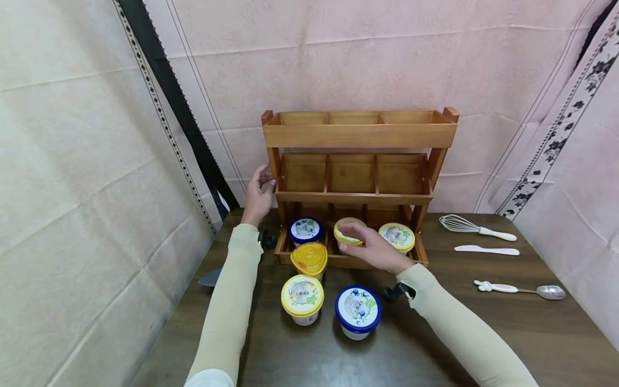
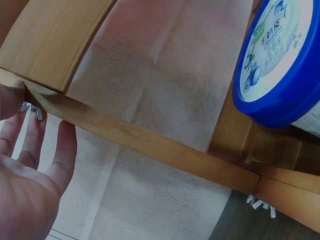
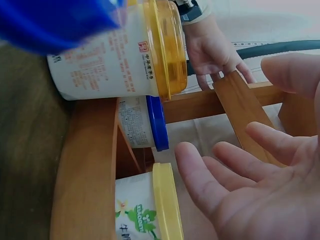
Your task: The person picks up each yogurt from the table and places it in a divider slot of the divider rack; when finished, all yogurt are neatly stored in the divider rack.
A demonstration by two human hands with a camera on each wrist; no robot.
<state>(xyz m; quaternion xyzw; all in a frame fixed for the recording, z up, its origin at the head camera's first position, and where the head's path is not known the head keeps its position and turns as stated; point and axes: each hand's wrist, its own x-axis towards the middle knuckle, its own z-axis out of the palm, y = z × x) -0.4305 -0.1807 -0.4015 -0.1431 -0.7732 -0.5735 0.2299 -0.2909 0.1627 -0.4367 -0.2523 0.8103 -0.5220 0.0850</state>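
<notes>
My left hand touches the left side of a three-tier wooden rack, its fingertips against the frame by a wing nut. The right hand is over a yellow-lidded tub in the bottom tier's middle compartment. In the right wrist view, its fingers are spread, with a gap between them and the yellow lid. A blue-lidded tub sits in the left compartment, and another yellow-lidded tub in the right one.
Before the rack stand an amber-lidded tub, a yellow-lidded tub and a blue-lidded tub. On the table's right lie a whisk, a white knife and a spoon. Patterned cloth hangs behind.
</notes>
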